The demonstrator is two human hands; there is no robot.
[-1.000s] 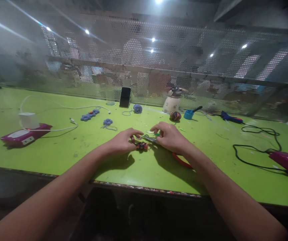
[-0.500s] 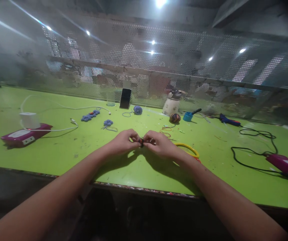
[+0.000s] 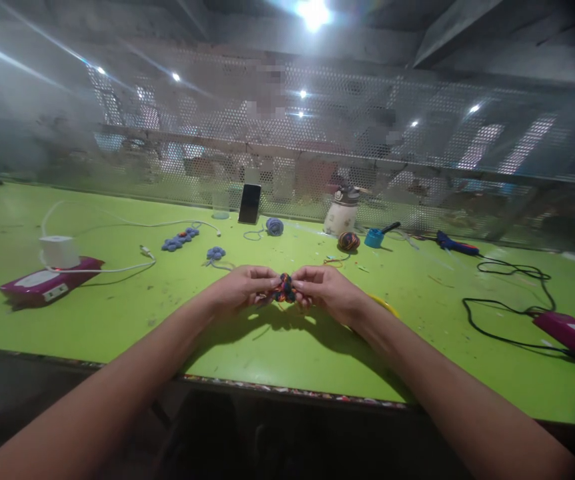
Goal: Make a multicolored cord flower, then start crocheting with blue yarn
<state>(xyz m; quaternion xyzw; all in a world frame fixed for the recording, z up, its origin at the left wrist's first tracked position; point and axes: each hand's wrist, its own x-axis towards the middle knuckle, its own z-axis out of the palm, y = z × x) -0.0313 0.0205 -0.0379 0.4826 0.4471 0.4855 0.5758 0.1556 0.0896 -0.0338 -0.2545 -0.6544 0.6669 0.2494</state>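
The person's left hand (image 3: 245, 287) and right hand (image 3: 330, 290) met over the green tabletop (image 3: 117, 320), with a small multicoloured yarn piece (image 3: 284, 288) directly between their fingertips. Thumb and fingers of each hand were pinched together on it, the left on its left side, the right on its right, so neither hand was clearly nearer. The piece seemed raised just above the surface, its shadow falling toward the near edge, and it was closer to that edge than to the far one. Fingers covered its sides, so its long axis could not be told. Toward the far edge, beyond the right hand, sat a multicoloured yarn ball (image 3: 348, 241).
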